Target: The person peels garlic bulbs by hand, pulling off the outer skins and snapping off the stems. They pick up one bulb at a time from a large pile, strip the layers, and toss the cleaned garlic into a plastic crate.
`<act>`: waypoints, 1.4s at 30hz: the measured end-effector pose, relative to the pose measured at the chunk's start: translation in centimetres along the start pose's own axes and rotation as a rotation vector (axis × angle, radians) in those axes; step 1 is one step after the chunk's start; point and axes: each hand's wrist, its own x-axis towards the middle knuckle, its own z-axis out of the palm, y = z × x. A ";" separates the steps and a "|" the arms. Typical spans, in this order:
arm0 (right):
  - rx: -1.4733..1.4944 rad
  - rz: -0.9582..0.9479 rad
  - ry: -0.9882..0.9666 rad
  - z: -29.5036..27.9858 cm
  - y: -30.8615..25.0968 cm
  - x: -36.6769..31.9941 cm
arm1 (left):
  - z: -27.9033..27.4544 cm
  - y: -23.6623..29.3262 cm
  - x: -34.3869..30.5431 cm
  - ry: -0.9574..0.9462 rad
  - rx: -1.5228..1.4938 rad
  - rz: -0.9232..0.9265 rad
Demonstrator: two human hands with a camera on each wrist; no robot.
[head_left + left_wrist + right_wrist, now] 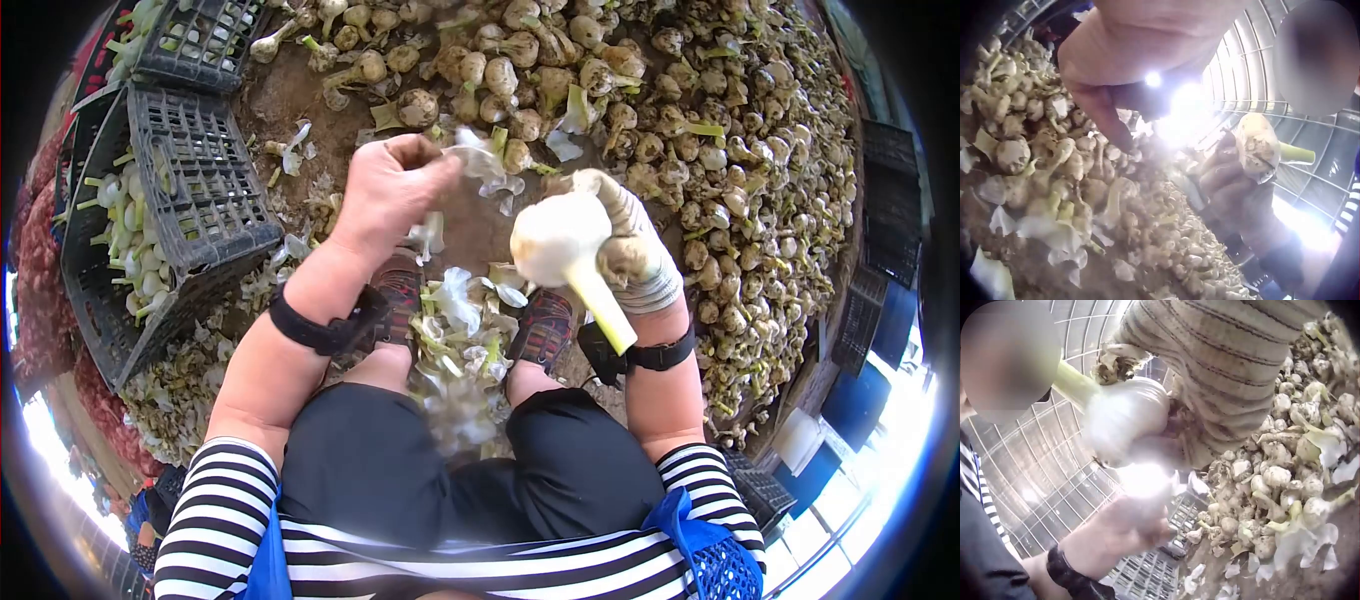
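Note:
My right hand, in a striped, soiled work glove, grips a white garlic bulb with a short cut green stem. The bulb's root side faces the camera in the left wrist view, where the garlic bulb sits at the gloved fingers. To its left, my bare left hand has thumb and fingers curled together, with a thin strip of white garlic skin at the fingertips. Blurred skins hang just beyond them. Glare covers part of the left hand in the right wrist view.
A large heap of unpeeled garlic spreads ahead and right. Black plastic crates stand at left, with cleaned bulbs beside the slatted wall. Loose skins litter the ground between the shoes. More crates line the far right.

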 end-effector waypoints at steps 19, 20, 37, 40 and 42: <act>0.036 -0.002 0.108 -0.4 0.8 -0.1 | 1.6 0.8 -2.2 -0.433 -0.229 -0.234; 0.071 0.003 0.124 -0.4 0.9 -0.1 | 1.6 0.8 -2.2 -0.437 -0.299 -0.262; -1.463 -0.856 0.261 1.6 -0.8 1.4 | 0.1 -1.5 -1.6 -0.372 -0.373 -0.249; -1.375 -0.786 0.186 3.3 1.1 2.0 | 2.1 -1.3 -2.3 -0.493 -0.615 -0.235; -0.780 -0.518 0.392 3.6 0.7 1.9 | 1.0 -1.8 -2.5 -0.485 -0.499 -0.106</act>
